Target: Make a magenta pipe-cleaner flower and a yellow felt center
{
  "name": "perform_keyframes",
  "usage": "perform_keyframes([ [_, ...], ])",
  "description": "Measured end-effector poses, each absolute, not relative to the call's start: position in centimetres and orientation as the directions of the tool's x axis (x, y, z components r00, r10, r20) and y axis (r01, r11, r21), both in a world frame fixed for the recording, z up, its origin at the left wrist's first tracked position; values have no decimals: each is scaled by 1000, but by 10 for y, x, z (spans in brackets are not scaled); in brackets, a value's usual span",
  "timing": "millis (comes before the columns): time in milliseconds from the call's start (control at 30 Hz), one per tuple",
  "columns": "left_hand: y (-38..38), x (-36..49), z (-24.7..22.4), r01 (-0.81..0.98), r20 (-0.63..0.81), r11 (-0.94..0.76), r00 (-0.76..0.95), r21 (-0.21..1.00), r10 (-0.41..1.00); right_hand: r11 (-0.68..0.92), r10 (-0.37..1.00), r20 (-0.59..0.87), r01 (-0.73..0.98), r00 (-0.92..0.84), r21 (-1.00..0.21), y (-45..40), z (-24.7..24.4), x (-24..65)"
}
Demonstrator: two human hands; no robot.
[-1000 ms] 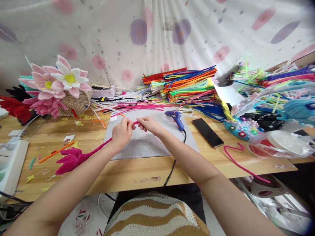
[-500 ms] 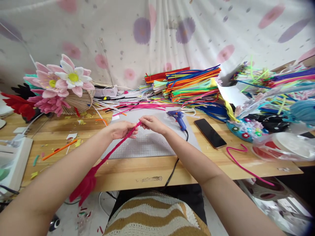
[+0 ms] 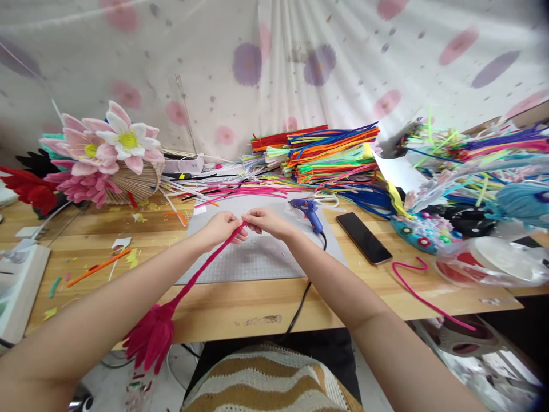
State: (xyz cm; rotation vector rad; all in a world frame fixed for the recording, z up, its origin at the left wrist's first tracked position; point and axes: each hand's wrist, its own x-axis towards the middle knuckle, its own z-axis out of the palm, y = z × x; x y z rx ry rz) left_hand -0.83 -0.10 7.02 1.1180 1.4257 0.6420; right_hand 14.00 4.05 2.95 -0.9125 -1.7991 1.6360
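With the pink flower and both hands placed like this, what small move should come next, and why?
Perhaps slide the left hand down the stem toward the flower: it and the right hand both hold near the stem's upper end, while the flower hangs low at the table's front edge.

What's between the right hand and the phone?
In the head view, the blue glue gun lies between the right hand and the phone, on the grey mat.

Wooden table [image 3: 240,303] with glue gun [image 3: 309,213], apparently on mat [image 3: 253,263].
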Motion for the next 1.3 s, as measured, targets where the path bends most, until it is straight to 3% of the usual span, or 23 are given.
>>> perform_keyframes([
  [233,5,-18,67,160,-500,474,324,866,803,-69,725,-9,-60,-689,-996,47,31,148],
  [567,4,-23,68,90,-533,558,453,825,715,-168,662,-35,-102,-749,-981,49,32,148],
  [767,2,-17,64,3,-491,524,355,852,796,-230,680,-42,-159,-732,-960,47,34,147],
  [933,6,-12,61,-96,-385,415,232,905,893,-167,866,-27,-237,-499,-957,41,28,142],
  [1000,9,-8,60,-47,-283,291,128,956,950,-133,897,-28,-210,-442,-969,34,25,141],
  [1133,17,0,53,130,-62,69,-53,989,997,-152,848,-70,-116,-526,-981,18,23,135],
  [1300,23,-2,46,132,-69,72,-29,989,997,-183,847,-93,-122,-523,-976,11,25,128],
])
